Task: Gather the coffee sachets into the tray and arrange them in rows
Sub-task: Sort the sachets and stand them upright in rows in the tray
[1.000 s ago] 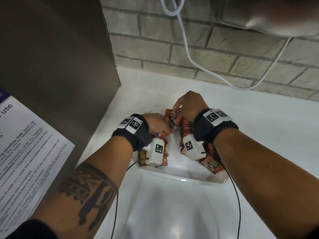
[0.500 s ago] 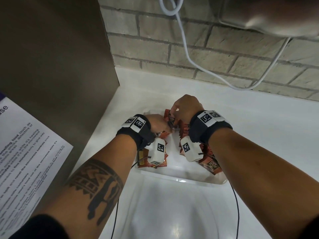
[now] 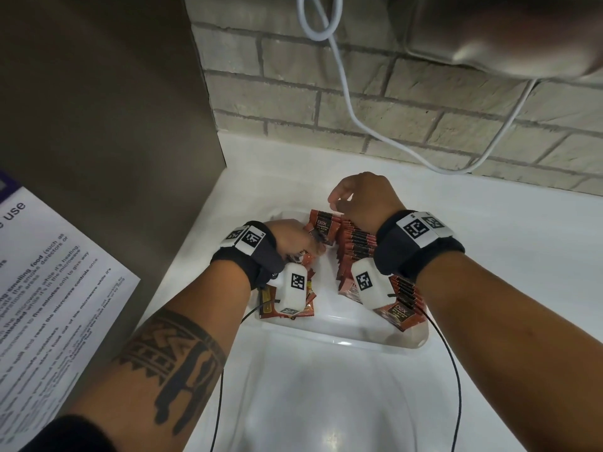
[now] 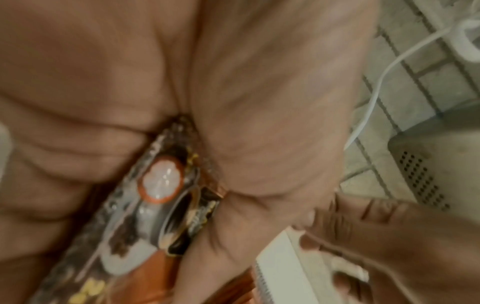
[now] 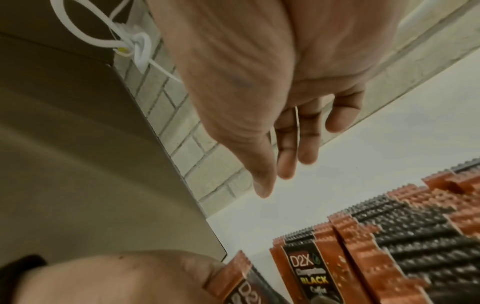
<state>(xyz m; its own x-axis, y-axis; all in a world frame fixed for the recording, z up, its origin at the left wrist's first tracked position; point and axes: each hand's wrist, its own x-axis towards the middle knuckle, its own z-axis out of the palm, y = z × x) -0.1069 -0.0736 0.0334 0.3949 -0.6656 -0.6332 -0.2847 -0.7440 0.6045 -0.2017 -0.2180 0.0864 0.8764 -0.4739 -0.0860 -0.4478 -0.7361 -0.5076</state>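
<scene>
A clear plastic tray [image 3: 342,342] sits on the white counter. Along its right side stands a row of orange-and-black coffee sachets [image 3: 357,243], also seen in the right wrist view [image 5: 389,246]. My left hand [image 3: 293,239] is over the tray's left side, its fingers curled round a few sachets [image 4: 161,185]. More sachets [image 3: 308,305] lie flat under that wrist. One D2X sachet [image 3: 323,225] stands at the far end between the hands. My right hand [image 3: 346,197] hovers just above the row's far end, fingers relaxed and empty [image 5: 275,174].
A steel appliance side [image 3: 114,125] with a paper notice [image 3: 49,288] rises close on the left. The brick wall [image 3: 293,99] and a hanging white cable [image 3: 346,93] are behind. Another metal appliance [image 3: 505,34] overhangs at the upper right. White counter [image 3: 505,256] stretches right of the tray.
My right hand has let go of the sachet it pinched beside the left hand and has lifted up and back. The left hand has stayed put with its sachets.
</scene>
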